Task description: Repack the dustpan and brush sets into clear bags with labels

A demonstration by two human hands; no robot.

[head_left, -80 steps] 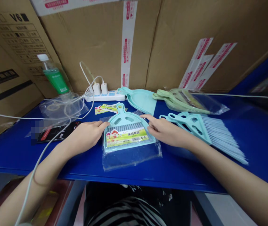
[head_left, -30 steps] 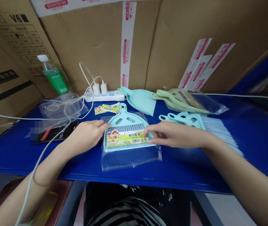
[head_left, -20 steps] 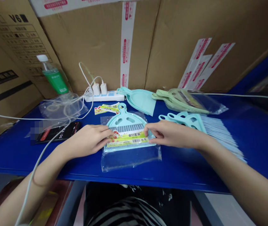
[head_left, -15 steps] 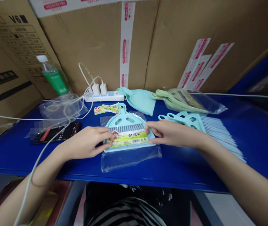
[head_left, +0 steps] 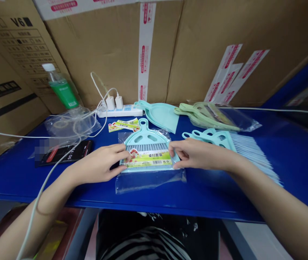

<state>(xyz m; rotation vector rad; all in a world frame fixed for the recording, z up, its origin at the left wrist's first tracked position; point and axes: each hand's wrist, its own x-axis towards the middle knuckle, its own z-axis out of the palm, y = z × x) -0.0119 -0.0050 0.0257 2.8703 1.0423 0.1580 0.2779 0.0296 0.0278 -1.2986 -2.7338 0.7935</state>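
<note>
A light-blue dustpan and brush set (head_left: 143, 138) lies flat on the blue table inside a clear plastic bag (head_left: 150, 182), its handle pointing away from me. Across the grey-blue bristles runs a yellow-green printed label (head_left: 150, 159). My left hand (head_left: 106, 161) is closed on the set's left edge through the plastic, thumb below and fingers above. On the opposite edge my right hand (head_left: 190, 153) pinches it with curled fingers. Loose light-blue brushes (head_left: 216, 139) lie just beyond my right wrist, partly hidden by it.
Behind are a light-blue dustpan (head_left: 161, 115), a bagged green set (head_left: 205, 113), loose labels (head_left: 124, 125) and a power strip (head_left: 129, 111) with white cables. At left stand a green-labelled bottle (head_left: 63, 92) and a phone (head_left: 67, 153). Cardboard boxes (head_left: 110, 47) wall the back.
The bagged set has shifted slightly right and turned a little straighter. My right hand has moved slightly right with it; the left hand stays nearly in place.
</note>
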